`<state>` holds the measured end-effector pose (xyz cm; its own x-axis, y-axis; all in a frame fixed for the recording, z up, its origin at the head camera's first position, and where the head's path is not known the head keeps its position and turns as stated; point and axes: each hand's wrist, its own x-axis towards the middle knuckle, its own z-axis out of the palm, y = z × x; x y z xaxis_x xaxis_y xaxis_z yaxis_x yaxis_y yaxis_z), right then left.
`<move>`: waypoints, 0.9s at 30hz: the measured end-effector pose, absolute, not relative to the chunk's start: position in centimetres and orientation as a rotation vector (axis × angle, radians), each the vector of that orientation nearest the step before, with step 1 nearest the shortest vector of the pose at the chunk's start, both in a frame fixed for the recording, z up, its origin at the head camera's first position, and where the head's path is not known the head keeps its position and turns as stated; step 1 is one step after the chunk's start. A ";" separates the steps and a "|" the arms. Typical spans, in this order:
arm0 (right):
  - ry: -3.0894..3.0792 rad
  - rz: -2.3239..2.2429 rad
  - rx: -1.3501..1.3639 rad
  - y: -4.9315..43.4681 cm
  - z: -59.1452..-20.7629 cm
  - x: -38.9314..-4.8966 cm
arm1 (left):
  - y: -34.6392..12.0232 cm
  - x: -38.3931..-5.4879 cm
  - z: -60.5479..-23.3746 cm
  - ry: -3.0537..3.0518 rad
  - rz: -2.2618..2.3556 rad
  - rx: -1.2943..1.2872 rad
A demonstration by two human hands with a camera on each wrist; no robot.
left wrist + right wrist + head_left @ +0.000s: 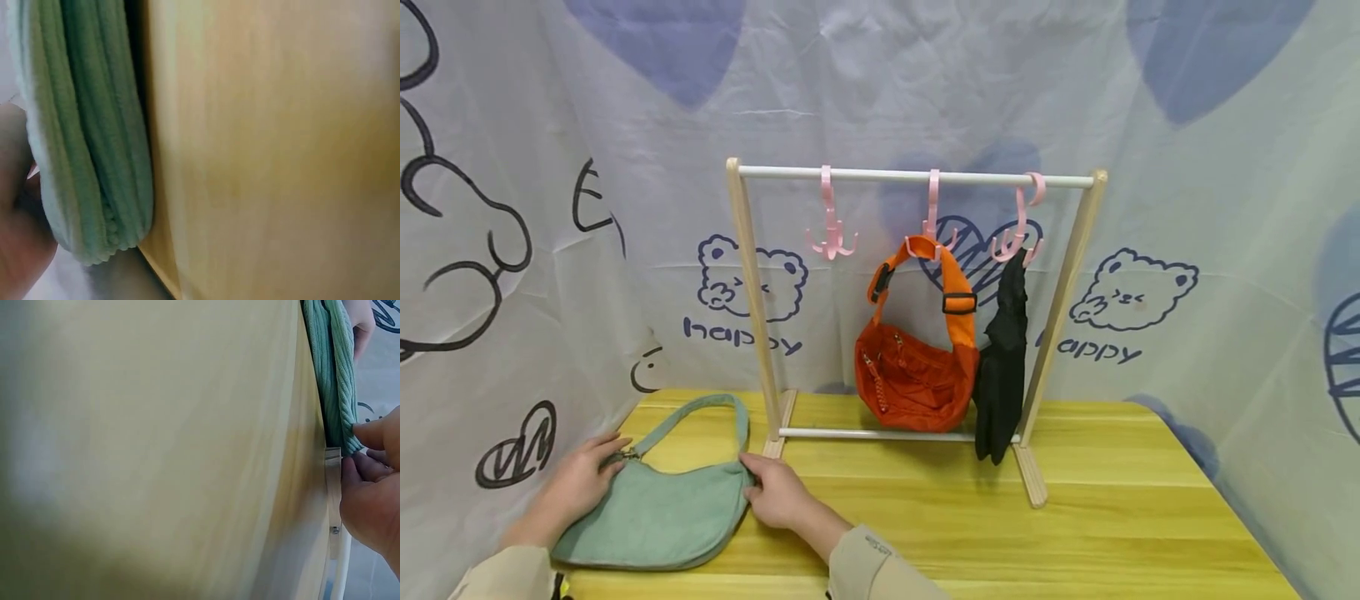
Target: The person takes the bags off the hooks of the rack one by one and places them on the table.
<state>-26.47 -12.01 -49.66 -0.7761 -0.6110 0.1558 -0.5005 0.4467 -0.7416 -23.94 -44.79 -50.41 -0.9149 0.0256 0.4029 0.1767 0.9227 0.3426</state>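
Note:
A green corduroy shoulder bag (655, 517) lies at the left of the table, its strap (703, 403) looping toward the back. My left hand (576, 483) holds the bag's upper left corner by the metal strap clasp (629, 454); its fingertips are partly hidden there. At the upper right corner, my right hand (777, 493) pinches the fabric between thumb and fingers. The right wrist view also shows this right hand (375, 481) at the edge of the ribbed bag (339, 375). The left wrist view shows the bag's ribbed side (94, 137) close up.
A wooden rack (1060, 308) with a white top bar (880, 175) stands behind the hands. Pink hooks hang from it: a bare left one (831, 225), a middle one bearing an orange bag (917, 375), a right one bearing a black bag (1003, 367). Cloth walls (925, 83) surround the table (1112, 533).

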 end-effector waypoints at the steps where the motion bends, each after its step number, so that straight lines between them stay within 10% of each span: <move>1: 2.538 -1.265 -0.970 -11.9 -49.6 -26.4 | -44.7 -23.9 -50.3 -2.692 -0.532 -0.139; 27: 2.288 -1.770 -0.990 -6.6 -47.6 -25.0 | -39.7 -20.9 -46.8 -2.618 -0.710 -0.184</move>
